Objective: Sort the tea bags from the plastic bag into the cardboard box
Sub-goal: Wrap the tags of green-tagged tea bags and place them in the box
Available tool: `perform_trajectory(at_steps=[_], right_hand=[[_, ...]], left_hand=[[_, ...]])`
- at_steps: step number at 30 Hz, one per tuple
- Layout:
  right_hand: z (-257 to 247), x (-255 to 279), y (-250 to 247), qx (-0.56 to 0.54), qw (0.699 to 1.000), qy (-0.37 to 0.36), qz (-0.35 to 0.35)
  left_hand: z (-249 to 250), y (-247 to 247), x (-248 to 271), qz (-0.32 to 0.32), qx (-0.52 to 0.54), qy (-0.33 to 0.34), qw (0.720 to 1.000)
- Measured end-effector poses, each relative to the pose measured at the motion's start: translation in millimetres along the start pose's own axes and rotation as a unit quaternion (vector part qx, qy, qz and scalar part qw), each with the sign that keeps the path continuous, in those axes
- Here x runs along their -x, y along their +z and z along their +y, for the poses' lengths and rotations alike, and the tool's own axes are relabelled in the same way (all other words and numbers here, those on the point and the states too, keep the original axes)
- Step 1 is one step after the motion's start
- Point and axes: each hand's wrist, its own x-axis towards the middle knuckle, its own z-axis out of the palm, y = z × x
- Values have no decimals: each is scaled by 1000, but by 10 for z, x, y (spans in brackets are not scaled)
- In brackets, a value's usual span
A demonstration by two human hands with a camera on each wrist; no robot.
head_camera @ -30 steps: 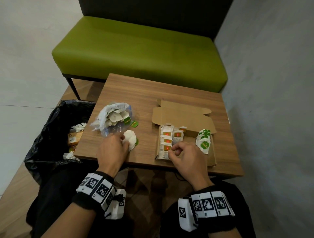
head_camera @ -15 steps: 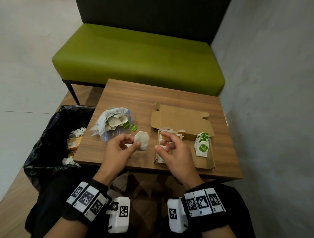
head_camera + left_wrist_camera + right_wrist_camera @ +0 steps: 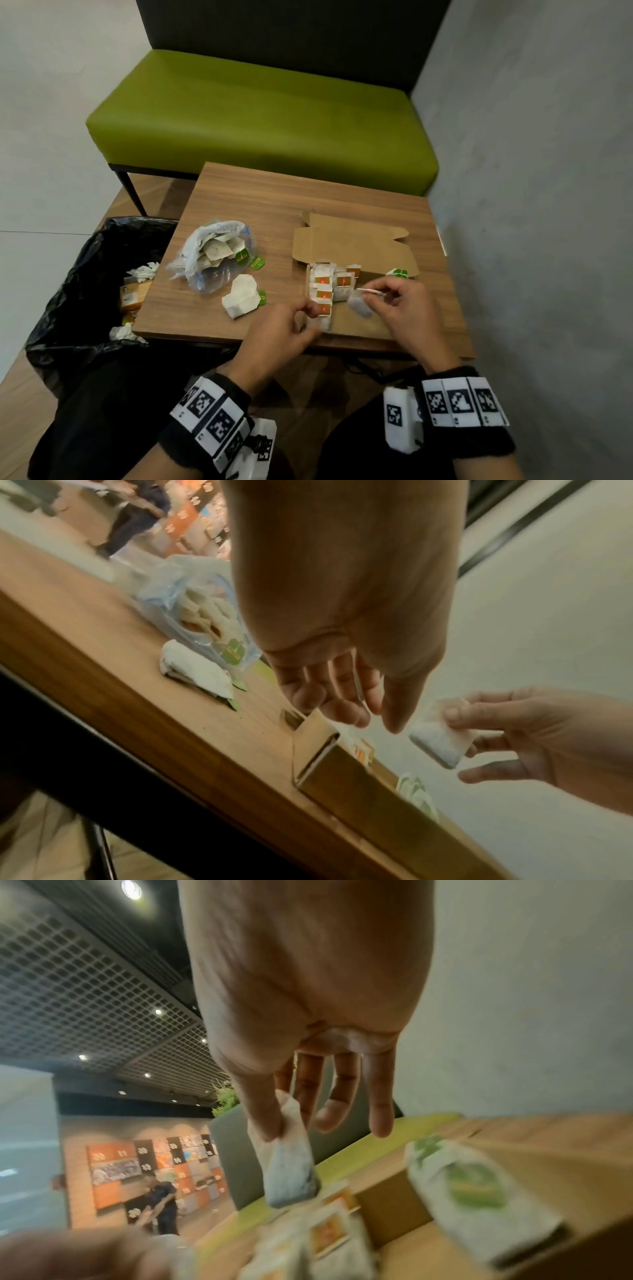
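A clear plastic bag point(image 3: 214, 255) of tea bags lies on the left of the wooden table point(image 3: 260, 205). A small white pile of tea bags point(image 3: 241, 299) sits in front of it. The open cardboard box point(image 3: 356, 327) lies to the right, with orange-tagged tea bags point(image 3: 323, 287) along its left side and green-tagged ones point(image 3: 399, 273) at its right. My right hand point(image 3: 376, 296) pinches one tea bag point(image 3: 359, 305) by its top, hanging over the box's middle. My left hand point(image 3: 303, 313) hovers at the box's front left corner, fingers loosely curled and empty.
A black-lined waste bin point(image 3: 85, 294) with scraps stands left of the table. A green bench point(image 3: 260, 116) runs behind it, and a grey wall point(image 3: 548, 205) rises close on the right. The box's lid point(image 3: 349, 243) lies flat toward the back.
My left hand lifted a tea bag from the pile and passed it to my right hand. The right hand now holds it over the box and the left has let go.
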Motion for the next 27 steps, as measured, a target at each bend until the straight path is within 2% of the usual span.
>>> perform_trajectory(at_steps=[3, 5, 9, 19, 27], right_hand=[[279, -110, -197, 84, 994, 61, 14], [486, -197, -265, 137, 987, 80, -6], [781, -338, -296, 167, 977, 113, -64], [799, -447, -207, 264, 962, 23, -58], [725, -455, -185, 275, 960, 49, -37]], left_hand=[[3, 63, 16, -30, -94, 24, 995], [-14, 82, 24, -29, -100, 30, 994], [-46, 96, 22, -29, -97, 48, 994], [-104, 159, 25, -39, -94, 110, 989], [-109, 183, 20, -40, -102, 120, 987]])
